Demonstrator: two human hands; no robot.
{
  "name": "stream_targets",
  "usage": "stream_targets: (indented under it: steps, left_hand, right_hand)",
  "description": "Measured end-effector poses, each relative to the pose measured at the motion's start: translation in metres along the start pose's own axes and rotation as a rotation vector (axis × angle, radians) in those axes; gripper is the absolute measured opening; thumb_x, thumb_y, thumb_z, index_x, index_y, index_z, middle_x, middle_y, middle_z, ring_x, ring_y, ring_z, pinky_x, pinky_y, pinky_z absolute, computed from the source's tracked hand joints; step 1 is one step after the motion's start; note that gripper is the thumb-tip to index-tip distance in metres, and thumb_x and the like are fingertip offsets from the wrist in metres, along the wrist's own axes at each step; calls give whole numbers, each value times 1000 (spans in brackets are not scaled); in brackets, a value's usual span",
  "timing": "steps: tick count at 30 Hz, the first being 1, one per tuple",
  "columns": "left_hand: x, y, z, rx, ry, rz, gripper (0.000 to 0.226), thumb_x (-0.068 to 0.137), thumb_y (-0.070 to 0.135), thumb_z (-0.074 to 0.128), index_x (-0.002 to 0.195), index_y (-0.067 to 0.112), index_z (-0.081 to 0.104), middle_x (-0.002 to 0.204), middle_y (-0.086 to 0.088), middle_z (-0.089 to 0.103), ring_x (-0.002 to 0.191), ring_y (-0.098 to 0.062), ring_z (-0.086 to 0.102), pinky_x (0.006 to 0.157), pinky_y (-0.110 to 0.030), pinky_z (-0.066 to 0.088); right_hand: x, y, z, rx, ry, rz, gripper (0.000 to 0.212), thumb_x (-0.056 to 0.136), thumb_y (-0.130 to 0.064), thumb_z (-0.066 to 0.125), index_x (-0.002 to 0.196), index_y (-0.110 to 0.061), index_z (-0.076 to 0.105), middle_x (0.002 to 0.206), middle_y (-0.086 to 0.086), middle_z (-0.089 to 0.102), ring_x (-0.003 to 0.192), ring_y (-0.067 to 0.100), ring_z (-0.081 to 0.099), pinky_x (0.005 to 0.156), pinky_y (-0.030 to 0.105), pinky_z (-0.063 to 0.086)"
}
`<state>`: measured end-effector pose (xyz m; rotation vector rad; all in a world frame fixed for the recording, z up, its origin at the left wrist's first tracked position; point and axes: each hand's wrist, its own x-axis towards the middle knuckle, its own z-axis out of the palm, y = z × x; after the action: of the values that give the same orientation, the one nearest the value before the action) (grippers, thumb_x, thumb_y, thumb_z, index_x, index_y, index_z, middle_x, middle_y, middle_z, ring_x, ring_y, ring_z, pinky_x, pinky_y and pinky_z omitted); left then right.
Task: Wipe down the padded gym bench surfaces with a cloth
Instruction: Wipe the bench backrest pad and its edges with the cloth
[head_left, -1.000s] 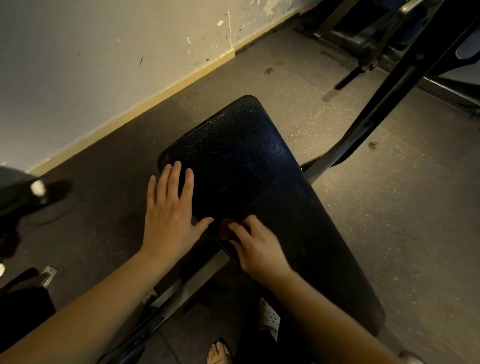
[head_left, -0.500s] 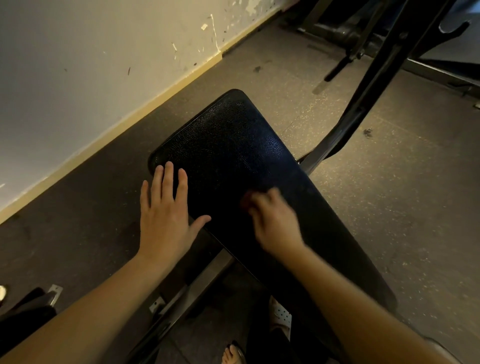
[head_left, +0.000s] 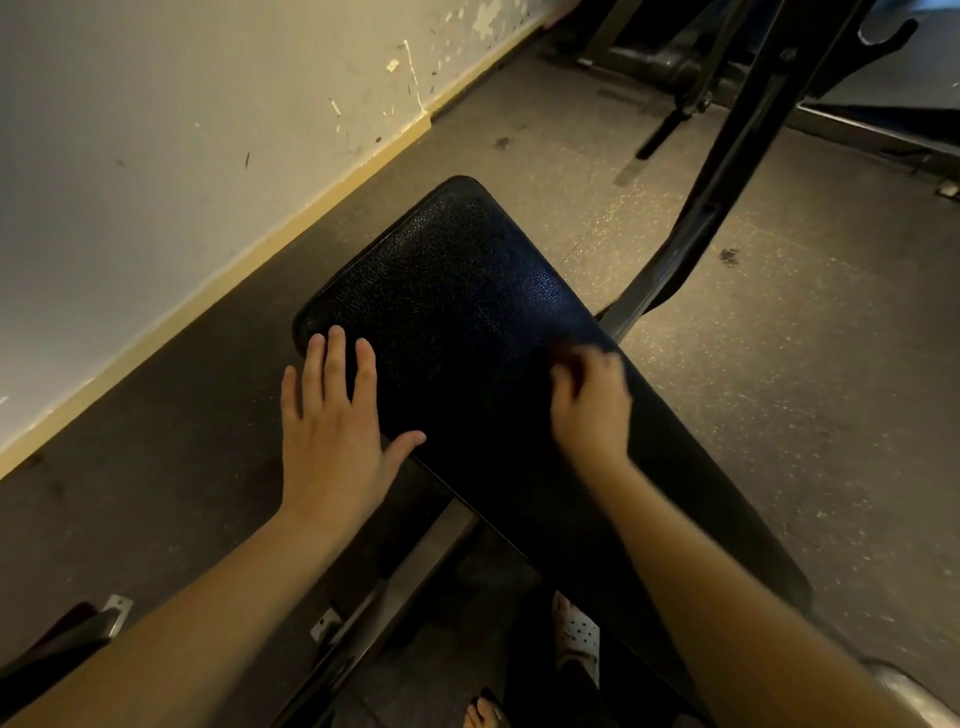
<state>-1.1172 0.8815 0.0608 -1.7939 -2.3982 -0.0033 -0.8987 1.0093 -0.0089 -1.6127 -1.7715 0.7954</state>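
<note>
Wiping looks to be the step in hand, so biggest first. Speckled rubber floor (head_left: 779, 415) runs under everything, w/ a scuffed pale wall (head_left: 156, 130) on the left. The black bench pad (head_left: 457, 312) lies diagonally across the middle, far end rounded. A slanted black frame bar (head_left: 727, 171) rises just beside its right edge, and a steel beam (head_left: 421, 561) runs beneath its near-left side.

Flat and relaxed, the left hand (head_left: 332, 431) rests over the pad's left corner, fingers straight and spread, thumb on the vinyl. It's holding nothing, prob. bracing. On the pad toward its right edge, the right hand (head_left: 589, 405) is motion-blurred, fingers curled. I can't plainly see the cloth, only a dark smear at those fingertips. So can't tell whether they clutch it or are merely clenched.

To do it well, imo:
- Press the cloth flat rather than balled, so more fabric meets the vinyl.
- Work overlapping passes edge to edge, far end to near end.
- Cover the rolled sides and corners too, incl. the patch under the left hand, which needs shifting off.
- Use even pressure, since the pebbled grain likely traps grime.

Smallest: a foot (head_left: 576, 639) in a white perforated sandal shows below the pad. Mind it when stepping round.
</note>
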Motion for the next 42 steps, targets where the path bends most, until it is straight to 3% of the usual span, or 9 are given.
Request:
stream_targets:
  steps: [3,8,16,19,24,32,35,39,42]
  left_hand:
    - [0,0,1,5,-2,0,105,86,68,60,161,5,21,168,-22,13,157,-38,8,123,-61,20]
    - [-1,-3,2,5,13,17,105,85,67,62,160,5,23,167,-24,16,156,-39,11,122,-62,21]
    - [0,-4,4,-10,8,32,105,85,67,62,160,4,22,166,-25,15,156,-41,11,122,-62,21]
    - [0,-4,4,3,5,33,104,86,68,60,160,3,23,166,-26,16,156,-42,11,122,-63,21]
    - [0,-4,2,43,-5,51,104,88,68,58,160,2,22,166,-28,16,155,-43,11,123,-63,19]
    - [2,-2,2,33,-5,44,106,87,67,58,159,1,21,166,-28,15,155,-44,12,122,-63,21]
    - [2,-1,1,46,-18,47,105,87,68,57,160,1,21,166,-29,15,155,-44,11,122,-63,21]
    - [1,-1,-1,66,-18,52,105,88,69,57,160,1,20,165,-29,15,155,-43,11,122,-63,20]
    - [0,-2,0,59,-8,57,106,88,70,55,159,0,20,165,-29,15,155,-44,10,122,-63,19]
  right_hand:
    - [45,-31,2,112,75,216,29,102,-28,57,127,-14,58,120,5,54,108,21,58,97,39,51]
    - [-12,-44,23,85,-69,-91,31,100,-32,60,128,-20,61,118,-1,54,95,9,57,84,23,48]
    - [-17,37,-11,209,207,685,25,99,-26,61,122,-18,61,121,4,61,106,19,63,88,33,52]
    - [7,-20,14,272,162,432,30,99,-28,62,127,-18,62,123,2,58,108,17,60,98,35,50]
    - [25,-44,17,40,-48,-139,32,100,-33,58,130,-20,62,119,2,55,97,15,56,84,29,45]
    - [-12,56,-9,156,244,751,29,100,-29,59,126,-16,57,119,2,55,108,21,61,92,36,51]
    - [-52,-10,26,174,187,411,25,101,-29,59,124,-19,59,115,-2,53,96,9,58,89,33,55]
    - [-107,-24,33,9,-230,-188,38,100,-39,56,137,-27,52,122,-10,46,90,4,57,77,19,52]
    - [-107,46,10,-51,-107,8,34,99,-35,56,132,-26,55,123,-7,50,91,7,59,81,28,57]
